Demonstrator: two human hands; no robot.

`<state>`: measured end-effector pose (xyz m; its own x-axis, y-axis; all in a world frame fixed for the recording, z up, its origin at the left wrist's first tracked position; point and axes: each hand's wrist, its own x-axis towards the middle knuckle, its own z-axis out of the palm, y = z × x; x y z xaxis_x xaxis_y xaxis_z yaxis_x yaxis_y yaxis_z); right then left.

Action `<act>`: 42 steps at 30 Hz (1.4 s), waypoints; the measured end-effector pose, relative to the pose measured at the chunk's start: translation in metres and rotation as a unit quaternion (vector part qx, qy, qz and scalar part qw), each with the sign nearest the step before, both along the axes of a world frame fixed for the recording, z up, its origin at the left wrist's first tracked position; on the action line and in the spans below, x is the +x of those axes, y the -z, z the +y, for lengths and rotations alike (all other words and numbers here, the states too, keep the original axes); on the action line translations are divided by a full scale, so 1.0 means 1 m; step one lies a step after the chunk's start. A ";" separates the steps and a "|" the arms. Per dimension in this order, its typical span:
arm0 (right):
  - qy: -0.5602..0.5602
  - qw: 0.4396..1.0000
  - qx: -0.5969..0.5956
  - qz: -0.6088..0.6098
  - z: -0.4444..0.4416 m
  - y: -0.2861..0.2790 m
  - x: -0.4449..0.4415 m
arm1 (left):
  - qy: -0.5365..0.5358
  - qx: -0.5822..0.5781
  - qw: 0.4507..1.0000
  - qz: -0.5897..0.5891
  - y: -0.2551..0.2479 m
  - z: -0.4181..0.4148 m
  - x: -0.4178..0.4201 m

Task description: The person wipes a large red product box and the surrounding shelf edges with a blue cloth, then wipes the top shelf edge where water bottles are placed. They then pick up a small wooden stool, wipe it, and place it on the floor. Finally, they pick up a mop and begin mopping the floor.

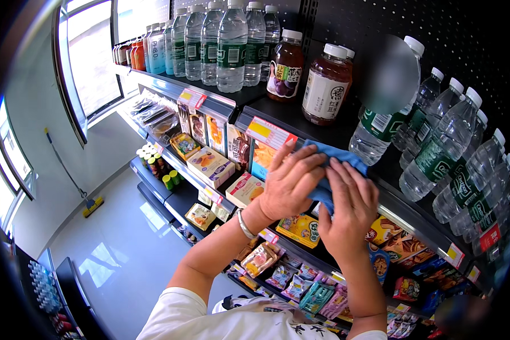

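Observation:
A blue cloth [344,157] lies over the front edge of the top shelf [391,212], bunched under my fingers. My left hand [295,178], with a silver bangle at the wrist, grips its left end. One left finger reaches towards a red-and-white price tag [265,131] on the shelf edge. My right hand [350,197] presses the cloth's front side, fingers bent over it and close to the left fingertips. Just behind the cloth stands a water bottle [369,142] with a green label. A bottle of dark red drink [327,89] stands further left.
More clear water bottles [231,55] line the top shelf to the left, and several lean-looking ones [442,153] crowd the right. Boxed snacks [210,165] fill the shelf below. A broom [92,206] leans at the wall, beyond the shiny floor [123,238]. Another shelf [74,289] stands lower left.

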<state>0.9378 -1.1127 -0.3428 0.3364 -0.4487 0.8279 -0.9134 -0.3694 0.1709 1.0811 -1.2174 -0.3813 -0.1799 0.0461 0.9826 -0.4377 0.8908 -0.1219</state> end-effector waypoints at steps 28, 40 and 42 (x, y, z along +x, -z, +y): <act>-0.068 0.991 -0.056 -0.105 -0.024 0.010 0.025 | -0.041 0.071 0.995 -0.050 0.004 0.002 0.028; 0.038 0.983 -0.114 -0.139 0.078 0.021 -0.090 | 0.070 0.005 0.994 -0.088 -0.002 0.073 -0.100; 0.063 0.980 -0.116 -0.148 0.100 0.021 -0.111 | 0.086 -0.003 0.991 -0.102 -0.004 0.087 -0.126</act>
